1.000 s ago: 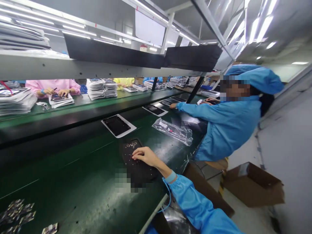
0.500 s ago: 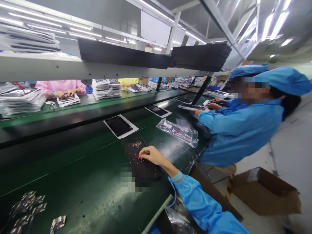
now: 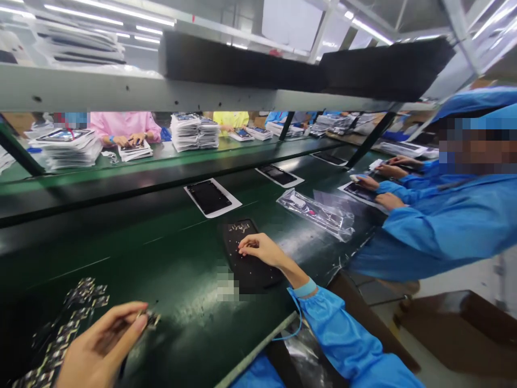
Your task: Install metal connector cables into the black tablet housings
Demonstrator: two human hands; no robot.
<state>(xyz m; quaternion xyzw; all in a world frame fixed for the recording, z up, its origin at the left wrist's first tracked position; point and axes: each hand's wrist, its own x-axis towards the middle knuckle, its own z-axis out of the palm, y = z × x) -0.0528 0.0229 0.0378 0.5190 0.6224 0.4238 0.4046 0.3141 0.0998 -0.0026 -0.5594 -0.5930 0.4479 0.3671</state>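
Note:
My right hand [image 3: 260, 249] rests with curled fingers on a black tray [image 3: 248, 257] strewn with tiny metal parts, its fingertips pressed together among them. My left hand [image 3: 100, 347] is at the bottom left, pinching a small circuit board [image 3: 151, 320] between thumb and fingers. More of these small boards [image 3: 72, 312] lie spread on the green bench [image 3: 177, 280] beside that hand. Both my sleeves are blue.
A clear plastic bag [image 3: 317, 213] lies right of the black tray. Dark panels on white sheets [image 3: 212, 198] ride the belt behind. A co-worker in blue [image 3: 448, 221] sits close on the right. Stacks of white trays [image 3: 194, 132] and other workers stand across the line.
My left hand has come into view at the bottom left, holding a small board. The view has swung left and down. My right hand stays on the black tray.

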